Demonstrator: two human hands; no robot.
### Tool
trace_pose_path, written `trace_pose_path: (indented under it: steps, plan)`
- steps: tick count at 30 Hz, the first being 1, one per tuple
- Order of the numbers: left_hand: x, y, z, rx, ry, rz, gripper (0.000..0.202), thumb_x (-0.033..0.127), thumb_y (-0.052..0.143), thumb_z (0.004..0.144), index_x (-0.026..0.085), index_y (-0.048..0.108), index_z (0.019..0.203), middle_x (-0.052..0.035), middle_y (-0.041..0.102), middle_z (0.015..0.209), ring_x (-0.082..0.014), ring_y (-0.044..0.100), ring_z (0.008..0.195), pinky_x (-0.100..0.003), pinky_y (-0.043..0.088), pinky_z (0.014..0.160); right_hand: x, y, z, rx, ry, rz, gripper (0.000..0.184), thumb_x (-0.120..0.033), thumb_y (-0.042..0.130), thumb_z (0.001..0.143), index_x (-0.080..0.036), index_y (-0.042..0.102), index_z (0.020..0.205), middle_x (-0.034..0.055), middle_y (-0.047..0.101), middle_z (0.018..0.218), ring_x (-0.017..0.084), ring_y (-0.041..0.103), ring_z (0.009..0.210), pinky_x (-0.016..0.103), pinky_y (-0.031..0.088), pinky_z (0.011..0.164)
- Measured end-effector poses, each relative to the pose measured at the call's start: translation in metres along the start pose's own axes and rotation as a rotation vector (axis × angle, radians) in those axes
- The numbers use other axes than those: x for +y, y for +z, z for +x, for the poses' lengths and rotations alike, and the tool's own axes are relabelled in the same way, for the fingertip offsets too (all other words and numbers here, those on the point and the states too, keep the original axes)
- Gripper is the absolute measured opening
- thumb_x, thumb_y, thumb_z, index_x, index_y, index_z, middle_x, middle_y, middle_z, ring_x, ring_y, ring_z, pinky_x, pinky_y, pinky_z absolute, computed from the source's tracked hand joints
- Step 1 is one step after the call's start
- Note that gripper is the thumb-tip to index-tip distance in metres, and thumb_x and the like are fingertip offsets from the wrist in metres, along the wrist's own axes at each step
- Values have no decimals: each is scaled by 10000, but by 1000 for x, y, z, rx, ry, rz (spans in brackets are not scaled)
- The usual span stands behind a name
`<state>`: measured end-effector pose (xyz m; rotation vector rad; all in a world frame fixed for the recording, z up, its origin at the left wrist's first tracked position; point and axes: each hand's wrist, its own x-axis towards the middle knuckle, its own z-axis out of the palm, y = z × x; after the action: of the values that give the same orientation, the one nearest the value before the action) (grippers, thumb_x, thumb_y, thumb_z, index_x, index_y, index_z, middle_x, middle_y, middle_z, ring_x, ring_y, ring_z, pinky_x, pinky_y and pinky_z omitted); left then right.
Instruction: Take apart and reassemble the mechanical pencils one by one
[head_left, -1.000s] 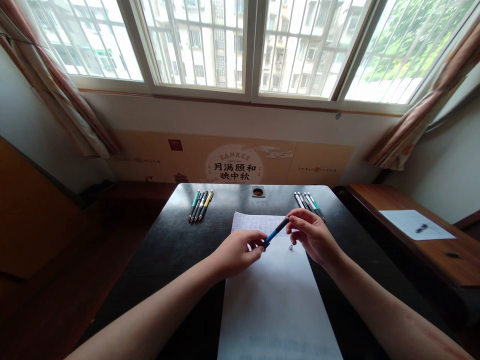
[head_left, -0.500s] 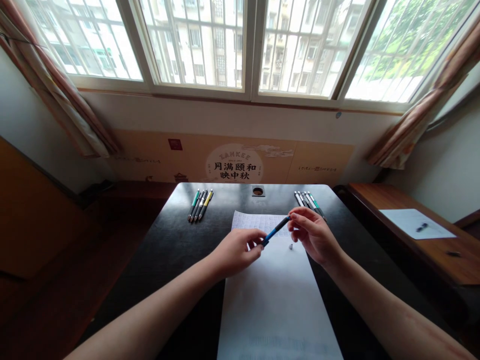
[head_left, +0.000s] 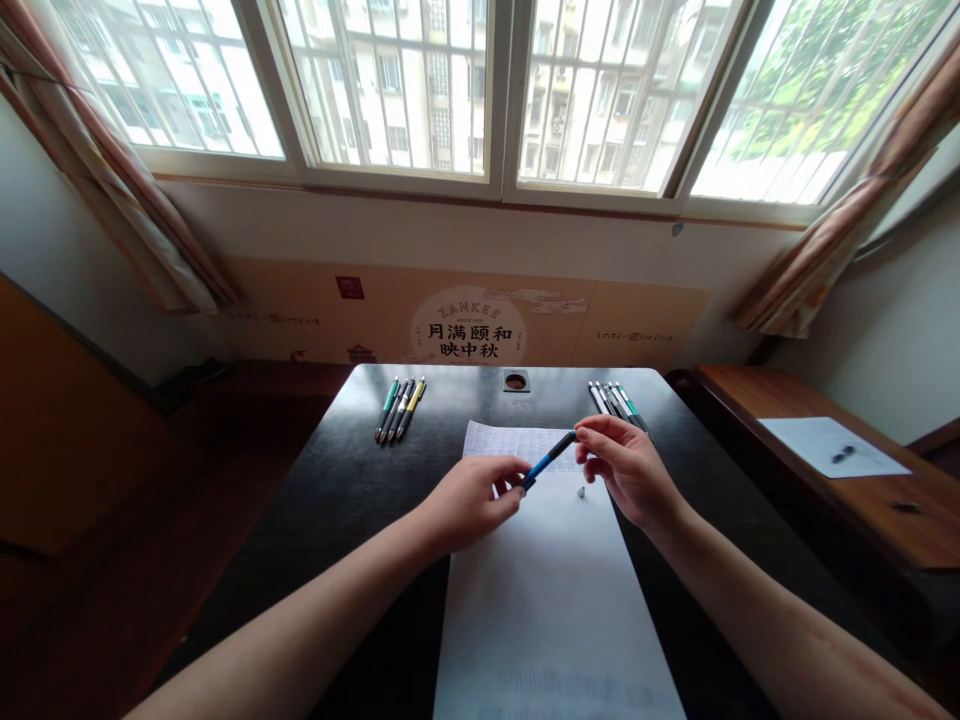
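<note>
the left hand pinches the lower end of a slim blue-and-black pen; the right hand grips its upper end, above the white paper sheet. risk: a small grey loose part on the sheet may roll off the dark counter if nudged.

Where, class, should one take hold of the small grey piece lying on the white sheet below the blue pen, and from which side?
Pinch the small grey piece across its sides from straight above, probably with two fingertips. It lies alone on the white sheet, tiny and low, so nothing blocks the top. The right hand hovers nearest, yet it and the left hand both grip the blue pen.
</note>
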<state>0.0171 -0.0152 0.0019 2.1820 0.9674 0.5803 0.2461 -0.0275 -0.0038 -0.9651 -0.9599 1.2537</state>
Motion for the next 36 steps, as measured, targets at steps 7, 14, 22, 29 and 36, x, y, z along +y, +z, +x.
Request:
trace_pose_path:
  steps: [7,14,22,29,36]
  plan:
    - [-4,1,1,-8,-27,-44,275,155,574,820,179,742,1038,-24,732,823,-134,625,667,-241,492,657,2,-6,3,-157,120,71,341,-383,896,689,-206,742,937,10,643,753,116,547,592,185,397,435]
    - [-1,0,1,46,-37,-143,217,136,571,806,146,699,980,-56,748,884,-163,669,770,-251,495,663,-18,-39,19,-473,-58,-680,300,-395,823,775,-232,744,1014,-38,558,647,104,461,543,213,332,476]
    - [2,0,0,44,-40,-162,156,130,553,788,146,666,895,-37,721,816,-147,629,717,-240,464,635,-16,-49,21,-706,-138,-1109,115,-261,789,733,-227,789,843,-3,683,677,151,580,570,238,403,518]
    - [-2,-1,0,48,-18,-105,188,137,534,780,158,665,913,-14,692,770,-138,594,668,-239,439,619,-9,-40,22,-496,-260,-997,72,-284,763,799,-228,795,831,21,726,722,167,611,609,281,465,574]
    - [-4,-1,-1,40,-15,-11,196,132,508,778,171,663,890,7,641,712,-136,538,624,-245,384,591,-22,-34,16,-234,-241,-354,255,-399,830,775,-194,768,913,47,718,685,157,616,519,245,461,388]
